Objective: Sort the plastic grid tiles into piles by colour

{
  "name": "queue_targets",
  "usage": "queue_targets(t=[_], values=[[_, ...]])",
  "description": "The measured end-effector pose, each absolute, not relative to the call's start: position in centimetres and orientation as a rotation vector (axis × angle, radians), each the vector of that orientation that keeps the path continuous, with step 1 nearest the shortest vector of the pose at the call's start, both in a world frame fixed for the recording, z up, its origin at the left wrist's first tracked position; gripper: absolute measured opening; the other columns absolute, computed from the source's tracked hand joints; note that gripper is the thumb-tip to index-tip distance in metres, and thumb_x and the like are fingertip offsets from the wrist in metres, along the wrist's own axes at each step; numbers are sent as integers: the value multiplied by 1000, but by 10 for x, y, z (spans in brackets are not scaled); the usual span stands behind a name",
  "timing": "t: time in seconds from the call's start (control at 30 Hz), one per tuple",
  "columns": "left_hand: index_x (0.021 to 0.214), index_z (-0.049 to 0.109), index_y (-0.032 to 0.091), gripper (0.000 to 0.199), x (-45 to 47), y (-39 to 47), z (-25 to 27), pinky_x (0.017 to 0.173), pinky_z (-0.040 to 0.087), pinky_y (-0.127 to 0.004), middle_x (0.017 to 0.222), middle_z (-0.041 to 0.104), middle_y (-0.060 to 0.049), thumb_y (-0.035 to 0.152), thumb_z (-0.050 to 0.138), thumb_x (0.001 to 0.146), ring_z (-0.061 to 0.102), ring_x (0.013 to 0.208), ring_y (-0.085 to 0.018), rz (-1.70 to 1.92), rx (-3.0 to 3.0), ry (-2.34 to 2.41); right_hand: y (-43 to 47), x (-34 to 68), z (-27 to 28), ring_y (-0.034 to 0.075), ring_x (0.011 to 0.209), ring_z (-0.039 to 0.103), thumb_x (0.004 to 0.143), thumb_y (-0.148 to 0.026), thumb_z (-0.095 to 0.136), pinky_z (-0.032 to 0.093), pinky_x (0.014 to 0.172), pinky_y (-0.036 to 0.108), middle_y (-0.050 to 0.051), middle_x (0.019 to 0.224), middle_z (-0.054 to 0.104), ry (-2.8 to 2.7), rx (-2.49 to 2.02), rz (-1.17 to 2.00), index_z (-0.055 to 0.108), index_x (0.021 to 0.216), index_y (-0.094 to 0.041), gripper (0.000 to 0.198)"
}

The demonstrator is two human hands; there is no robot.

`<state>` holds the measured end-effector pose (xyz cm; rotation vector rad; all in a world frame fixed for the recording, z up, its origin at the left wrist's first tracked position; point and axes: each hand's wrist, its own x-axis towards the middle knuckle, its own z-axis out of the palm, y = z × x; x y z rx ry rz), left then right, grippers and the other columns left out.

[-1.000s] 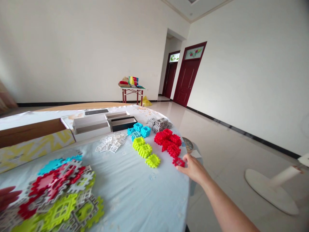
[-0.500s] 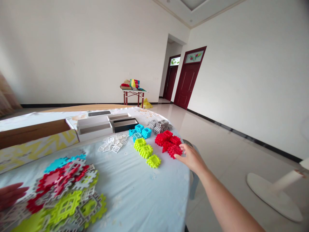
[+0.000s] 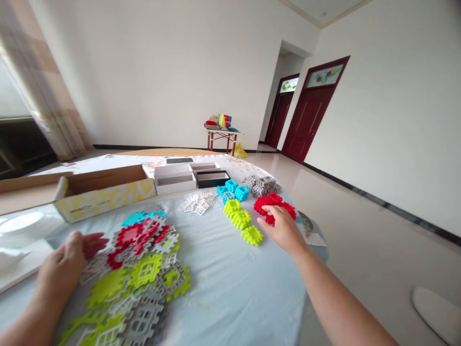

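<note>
Head view: toward the left of the table point(image 3: 230, 302), a yellow-and-white patterned box point(image 3: 115, 199) stands open at the top, its brown inner walls showing and its floor out of sight, its long axis running left to right; beside its right end sit an open white tray point(image 3: 176, 181) with a greyish interior and a black tray point(image 3: 213, 180) with a pale lining, both lying lengthwise left to right; what lies at the bottom of either cannot be told; the red pieces point(image 3: 265, 201) are heaped on the cloth near the table's right edge, a toothed cluster wider across than deep, its near side partly covered by the right hand point(image 3: 284, 228), which points away and leftward with thumb and fingers parted; nothing shows pinched between them, and whether the fingertips touch the heap cannot be told; the lime stacks point(image 3: 242, 219) form a row slanting from far left to near right, just left of that hand; the left hand point(image 3: 68, 259) is open and grips nothing, fingers extended rightward at the edge of the mixed pile point(image 3: 146, 269), whose flat pieces lie at many angles, the pile stretching from far to near
</note>
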<state>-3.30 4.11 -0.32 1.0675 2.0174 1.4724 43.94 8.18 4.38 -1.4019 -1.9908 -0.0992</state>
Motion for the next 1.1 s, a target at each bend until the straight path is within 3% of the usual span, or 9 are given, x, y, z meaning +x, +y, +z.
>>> queue_targets(t=[0.13, 0.47, 0.6, 0.7, 0.83, 1.1], values=[[78, 58, 13, 42, -32, 36, -3, 67, 48, -28, 60, 65, -3, 46, 32, 83, 60, 64, -17, 1562, 921, 1846, 88, 380, 34, 21, 98, 54, 80, -28, 53, 42, 88, 36, 7, 100, 61, -2175, -1176, 101, 57, 103, -19, 26], [83, 59, 10, 60, -35, 39, -15, 68, 50, -33, 70, 67, -9, 64, 33, 74, 63, 67, -20, 1639, 993, 1853, 81, 245, 22, 20, 105, 49, 79, -23, 54, 37, 92, 36, 6, 111, 59, -2457, -727, 281, 60, 103, -20, 25], [87, 62, 12, 64, -39, 44, -22, 83, 47, -40, 84, 68, -12, 66, 31, 72, 63, 83, -25, 1644, 1068, 1926, 94, 203, 23, 19, 112, 44, 77, -13, 49, 33, 96, 35, 4, 121, 55, -2543, -686, 240, 59, 109, -22, 35], [96, 63, 15, 63, -39, 48, -25, 95, 39, -43, 105, 65, -12, 65, 34, 72, 56, 104, -28, 1608, 1158, 1961, 98, 177, 20, 21, 120, 36, 76, -17, 48, 27, 101, 38, 3, 130, 49, -2618, -665, 216, 56, 116, -23, 41], [104, 61, 14, 64, -30, 50, -26, 102, 31, -41, 113, 62, -10, 64, 34, 74, 51, 112, -26, 1530, 1283, 1910, 98, 165, 16, 24, 124, 32, 78, -26, 48, 23, 102, 43, 4, 134, 45, -2707, -694, 233, 55, 118, -24, 41], [102, 64, 18, 56, 16, 44, -11, 100, 36, -38, 106, 66, -5, 59, 34, 79, 55, 106, -23, 1333, 1438, 1649, 97, 213, 20, 22, 119, 39, 78, -28, 50, 27, 99, 41, 3, 127, 51, -2706, -648, 230, 57, 113, -25, 36]])
